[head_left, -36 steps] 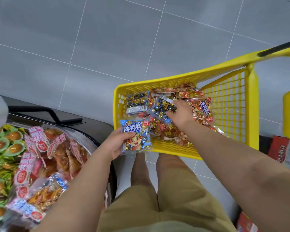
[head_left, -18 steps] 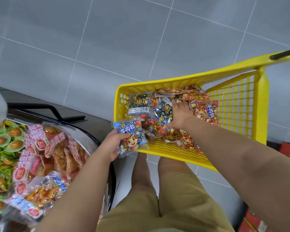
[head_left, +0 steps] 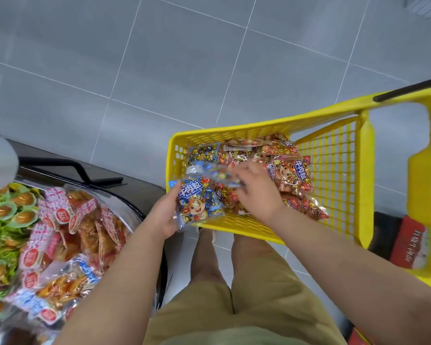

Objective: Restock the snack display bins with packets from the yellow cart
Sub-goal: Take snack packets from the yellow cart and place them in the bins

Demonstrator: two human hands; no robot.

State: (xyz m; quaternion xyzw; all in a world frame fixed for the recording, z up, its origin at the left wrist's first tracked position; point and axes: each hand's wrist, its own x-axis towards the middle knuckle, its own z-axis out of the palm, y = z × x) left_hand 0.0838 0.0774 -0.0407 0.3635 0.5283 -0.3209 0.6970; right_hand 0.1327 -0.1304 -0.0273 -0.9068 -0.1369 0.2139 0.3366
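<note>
Yellow mesh cart holding a heap of red-and-gold packets, blue cartoon packet gripped by the left hand over its near rim, blurred clear packet pinched by the right hand above the heap, display bin at left, piled with pink-labelled packets

Shop floor, seen from my head: yellow cart of snack packets on grey tiles, beside a display bin heaped with wrapped goods.

- Bright, even light; only faint, soft shadows on the grey tiled floor.
- Motion blur smears the right hand and the clear plastic packet it pinches; the left hand grips a blue cartoon-printed packet that reads sharp.
- Wide-angle bending curves the yellow plastic cart at its rim.
</note>
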